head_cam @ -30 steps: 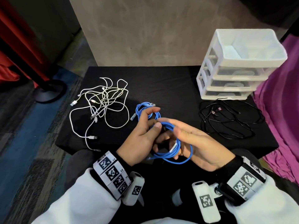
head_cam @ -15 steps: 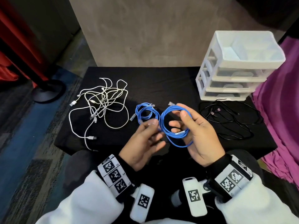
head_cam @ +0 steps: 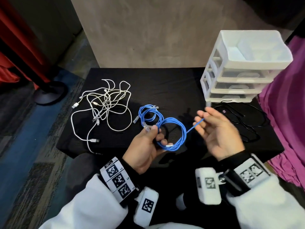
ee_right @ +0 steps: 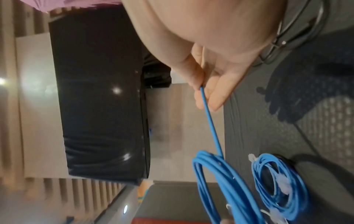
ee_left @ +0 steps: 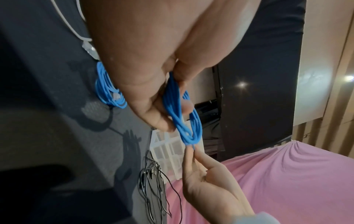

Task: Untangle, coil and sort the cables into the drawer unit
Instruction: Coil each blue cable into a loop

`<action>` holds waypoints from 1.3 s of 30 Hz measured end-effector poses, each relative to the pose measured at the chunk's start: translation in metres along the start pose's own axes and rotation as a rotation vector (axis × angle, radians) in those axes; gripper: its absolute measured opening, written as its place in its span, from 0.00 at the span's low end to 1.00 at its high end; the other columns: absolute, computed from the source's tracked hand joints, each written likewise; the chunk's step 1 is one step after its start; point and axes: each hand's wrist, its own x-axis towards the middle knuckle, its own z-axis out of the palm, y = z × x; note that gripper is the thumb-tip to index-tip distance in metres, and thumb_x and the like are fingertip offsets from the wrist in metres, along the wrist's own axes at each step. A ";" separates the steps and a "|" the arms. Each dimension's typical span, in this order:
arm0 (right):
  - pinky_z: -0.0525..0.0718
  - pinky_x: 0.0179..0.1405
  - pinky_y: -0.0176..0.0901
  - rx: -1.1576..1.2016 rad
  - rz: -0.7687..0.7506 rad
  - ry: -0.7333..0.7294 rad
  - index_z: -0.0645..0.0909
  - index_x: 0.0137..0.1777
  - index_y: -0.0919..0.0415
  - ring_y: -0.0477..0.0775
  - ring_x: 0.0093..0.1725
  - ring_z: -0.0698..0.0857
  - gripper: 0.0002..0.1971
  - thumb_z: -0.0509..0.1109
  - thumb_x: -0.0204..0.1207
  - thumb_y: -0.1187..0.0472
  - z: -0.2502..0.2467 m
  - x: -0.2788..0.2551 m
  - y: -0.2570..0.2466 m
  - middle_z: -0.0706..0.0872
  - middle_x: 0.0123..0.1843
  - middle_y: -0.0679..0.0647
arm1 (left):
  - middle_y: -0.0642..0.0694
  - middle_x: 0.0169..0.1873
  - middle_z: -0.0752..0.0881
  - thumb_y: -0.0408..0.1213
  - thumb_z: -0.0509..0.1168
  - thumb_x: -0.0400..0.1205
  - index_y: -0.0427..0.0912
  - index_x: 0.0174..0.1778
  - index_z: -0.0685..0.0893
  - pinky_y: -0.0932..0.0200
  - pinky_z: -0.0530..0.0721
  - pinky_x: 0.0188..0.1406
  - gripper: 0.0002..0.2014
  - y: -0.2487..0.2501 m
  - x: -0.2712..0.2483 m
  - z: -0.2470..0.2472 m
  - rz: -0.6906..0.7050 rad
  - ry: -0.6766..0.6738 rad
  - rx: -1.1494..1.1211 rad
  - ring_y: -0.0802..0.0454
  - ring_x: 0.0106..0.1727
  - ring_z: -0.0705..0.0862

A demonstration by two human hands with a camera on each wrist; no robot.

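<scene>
- The blue cable coil [head_cam: 171, 133] hung in the air above the near edge of the surface [head_cam: 165, 83], the left hand [head_cam: 145, 149] gripping its near side, thumb and fingers [ee_left: 153, 109] clamped on the bundled loops.
- The right hand [head_cam: 217, 134] pinched the coil's loose end [head_cam: 198, 122] between its fingertips and held it stretched taut to the right; half a second earlier that hand had held the coil itself.
- A second blue coil [head_cam: 148, 114] lay flat on the surface just behind the held one.
- One tangle of white cables [head_cam: 105, 106] lay to the left, one loose heap of black cables [head_cam: 244, 119] to the right.
- The white drawer unit [head_cam: 244, 66] stood at the back right: three closed drawers and an open top tray; their contents could not be made out.
</scene>
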 end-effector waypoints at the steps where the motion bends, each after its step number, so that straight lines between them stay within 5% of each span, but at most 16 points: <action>1: 0.93 0.40 0.45 0.000 -0.020 -0.001 0.83 0.59 0.59 0.53 0.40 0.93 0.11 0.66 0.86 0.74 -0.003 0.002 -0.006 0.92 0.50 0.60 | 0.50 0.30 0.73 0.40 0.54 0.93 0.44 0.45 0.74 0.54 0.85 0.43 0.11 0.002 -0.001 -0.004 -0.010 -0.005 0.026 0.54 0.32 0.78; 6: 0.92 0.41 0.47 -0.234 -0.295 -0.219 0.74 0.63 0.60 0.53 0.36 0.87 0.11 0.64 0.88 0.74 0.003 -0.009 -0.005 0.92 0.48 0.63 | 0.49 0.30 0.72 0.39 0.54 0.93 0.39 0.53 0.73 0.48 0.87 0.46 0.08 0.012 0.000 0.000 0.033 -0.030 0.132 0.53 0.31 0.74; 9: 0.88 0.42 0.41 -0.591 -0.462 -0.403 0.83 0.56 0.61 0.50 0.38 0.85 0.07 0.68 0.86 0.73 0.005 -0.017 -0.004 0.94 0.47 0.59 | 0.47 0.33 0.74 0.40 0.58 0.92 0.39 0.58 0.76 0.46 0.89 0.43 0.07 0.013 -0.002 0.002 0.070 -0.033 0.235 0.54 0.32 0.76; 12: 0.86 0.54 0.43 -1.003 -0.636 -0.558 0.92 0.51 0.55 0.49 0.48 0.89 0.10 0.76 0.81 0.71 0.003 -0.022 -0.003 0.91 0.49 0.52 | 0.44 0.36 0.77 0.41 0.63 0.91 0.33 0.62 0.80 0.49 0.90 0.35 0.13 0.012 0.000 0.002 0.080 0.010 0.308 0.54 0.32 0.80; 16: 0.87 0.51 0.53 -1.201 -0.655 -0.570 0.93 0.46 0.48 0.52 0.47 0.86 0.12 0.79 0.76 0.69 0.000 -0.021 0.000 0.82 0.46 0.45 | 0.38 0.44 0.82 0.42 0.65 0.89 0.32 0.64 0.80 0.42 0.93 0.39 0.16 0.013 0.001 0.001 0.073 0.040 0.343 0.52 0.37 0.84; 18: 0.84 0.46 0.44 -1.269 -0.673 -0.548 0.93 0.44 0.49 0.51 0.43 0.85 0.11 0.79 0.74 0.69 -0.001 -0.020 0.000 0.81 0.43 0.44 | 0.40 0.42 0.86 0.43 0.69 0.87 0.38 0.57 0.83 0.39 0.90 0.44 0.11 0.009 0.003 -0.005 0.136 0.052 0.503 0.50 0.39 0.87; 21: 0.77 0.43 0.28 -1.370 -0.686 -0.507 0.92 0.41 0.51 0.48 0.40 0.83 0.11 0.79 0.72 0.70 0.001 -0.019 0.000 0.80 0.41 0.45 | 0.49 0.43 0.91 0.47 0.76 0.77 0.51 0.48 0.85 0.48 0.88 0.48 0.09 0.006 0.004 -0.013 0.314 0.065 0.826 0.49 0.40 0.89; 23: 0.76 0.41 0.26 -1.426 -0.698 -0.489 0.90 0.42 0.52 0.46 0.39 0.82 0.10 0.79 0.71 0.69 0.004 -0.021 0.004 0.78 0.41 0.45 | 0.53 0.41 0.90 0.48 0.77 0.75 0.54 0.45 0.85 0.53 0.87 0.45 0.08 0.004 0.005 -0.015 0.423 0.079 1.008 0.49 0.39 0.87; 29: 0.82 0.46 0.32 -1.441 -0.720 -0.399 0.87 0.58 0.50 0.44 0.37 0.82 0.16 0.80 0.71 0.63 0.004 -0.014 0.027 0.78 0.43 0.43 | 0.44 0.46 0.87 0.51 0.76 0.72 0.56 0.44 0.87 0.42 0.91 0.48 0.09 -0.004 0.007 -0.012 0.433 0.020 0.958 0.46 0.39 0.91; 31: 0.84 0.57 0.45 -1.461 -0.729 -0.376 0.89 0.59 0.47 0.44 0.47 0.82 0.15 0.80 0.73 0.52 0.001 -0.008 0.031 0.79 0.47 0.41 | 0.40 0.46 0.89 0.43 0.78 0.76 0.50 0.47 0.88 0.42 0.92 0.48 0.07 -0.004 0.009 -0.013 0.392 0.027 0.832 0.45 0.37 0.92; 34: 0.82 0.64 0.40 -1.250 -0.601 -0.363 0.89 0.60 0.46 0.46 0.57 0.85 0.17 0.84 0.73 0.47 -0.005 -0.001 0.031 0.85 0.54 0.44 | 0.42 0.40 0.89 0.33 0.76 0.81 0.41 0.52 0.87 0.40 0.89 0.46 0.06 0.002 0.012 -0.015 0.356 0.071 0.635 0.48 0.36 0.89; 36: 0.86 0.61 0.45 -1.027 -0.387 -0.426 0.88 0.60 0.45 0.46 0.53 0.89 0.13 0.82 0.77 0.50 -0.006 0.000 0.032 0.88 0.52 0.43 | 0.42 0.42 0.89 0.33 0.76 0.81 0.43 0.52 0.87 0.32 0.88 0.47 0.06 0.006 0.014 -0.017 0.339 0.115 0.532 0.50 0.38 0.89; 39: 0.89 0.40 0.48 -0.833 -0.189 -0.422 0.85 0.61 0.51 0.53 0.41 0.85 0.11 0.77 0.83 0.64 -0.004 0.006 0.040 0.82 0.42 0.50 | 0.39 0.52 0.90 0.35 0.74 0.83 0.42 0.58 0.86 0.29 0.87 0.55 0.09 0.009 0.019 -0.021 0.286 0.144 0.435 0.49 0.46 0.91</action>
